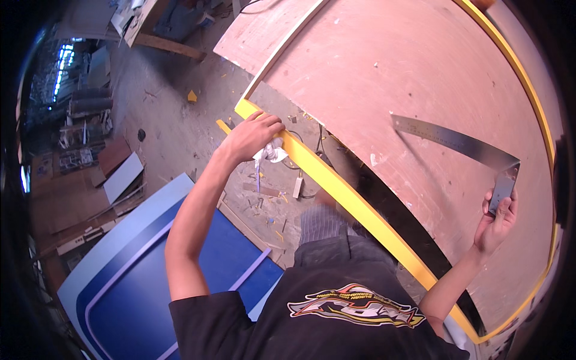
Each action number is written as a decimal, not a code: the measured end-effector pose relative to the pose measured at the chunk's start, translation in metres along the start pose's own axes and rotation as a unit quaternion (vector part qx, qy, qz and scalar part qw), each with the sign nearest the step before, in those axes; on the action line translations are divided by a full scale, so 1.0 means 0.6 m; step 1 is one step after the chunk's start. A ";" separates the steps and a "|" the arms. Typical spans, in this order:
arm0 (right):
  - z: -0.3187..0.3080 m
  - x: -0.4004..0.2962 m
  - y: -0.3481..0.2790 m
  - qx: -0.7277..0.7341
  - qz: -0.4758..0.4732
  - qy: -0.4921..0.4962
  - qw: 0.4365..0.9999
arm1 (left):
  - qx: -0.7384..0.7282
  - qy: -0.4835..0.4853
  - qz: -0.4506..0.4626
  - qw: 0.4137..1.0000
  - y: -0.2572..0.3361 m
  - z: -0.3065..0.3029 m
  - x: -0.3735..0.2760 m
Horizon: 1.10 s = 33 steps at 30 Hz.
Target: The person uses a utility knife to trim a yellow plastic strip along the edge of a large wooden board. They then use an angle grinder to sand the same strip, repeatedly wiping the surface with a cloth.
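My left hand [256,135] grips a long yellow edging board [342,184] near its far corner, fingers curled over the top. A crumpled white cloth or plastic [272,152] hangs just below that hand; what it is fixed to cannot be made out. Over at the right, my right hand [497,220] holds a steel try square [454,140] by its short stock [501,189]. The graduated blade points left above a pinkish plywood panel [360,81], casting a shadow on it. Yellow edging [526,76] also runs round the panel's curved far side.
A blue panel [148,279] with lilac strips lies at lower left. Offcuts, cables and a small pale block [298,187] litter the concrete floor [166,112]. A wooden table [153,40] stands at upper left, and stacked boards [121,175] lie along the left side.
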State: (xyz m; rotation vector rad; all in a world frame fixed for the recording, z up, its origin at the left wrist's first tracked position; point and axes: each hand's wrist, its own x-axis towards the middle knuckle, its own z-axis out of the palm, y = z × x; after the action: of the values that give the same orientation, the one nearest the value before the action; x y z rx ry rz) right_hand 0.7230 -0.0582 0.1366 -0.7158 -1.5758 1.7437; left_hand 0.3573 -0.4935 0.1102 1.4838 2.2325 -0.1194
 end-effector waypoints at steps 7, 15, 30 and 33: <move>-0.015 0.006 -0.022 0.061 -0.036 -0.003 0.997 | -0.062 -0.069 0.035 0.995 -0.030 -0.021 0.058; 0.018 -0.008 -0.065 -0.020 -0.108 -0.042 0.993 | -0.140 -0.133 0.060 0.979 -0.074 -0.006 0.079; 0.575 -0.070 0.045 -0.390 -0.273 -0.439 0.762 | -0.730 0.334 -0.330 0.497 0.225 0.248 -0.008; 0.599 -0.083 0.079 -0.403 -0.261 -0.464 0.744 | -0.642 0.410 -0.359 0.539 0.268 0.238 0.071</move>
State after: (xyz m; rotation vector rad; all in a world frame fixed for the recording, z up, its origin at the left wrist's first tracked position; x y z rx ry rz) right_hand 0.4708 -0.3234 0.1303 0.3946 -2.9130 0.9029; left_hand 0.5330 -0.4352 -0.0072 -0.3762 2.1956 1.8572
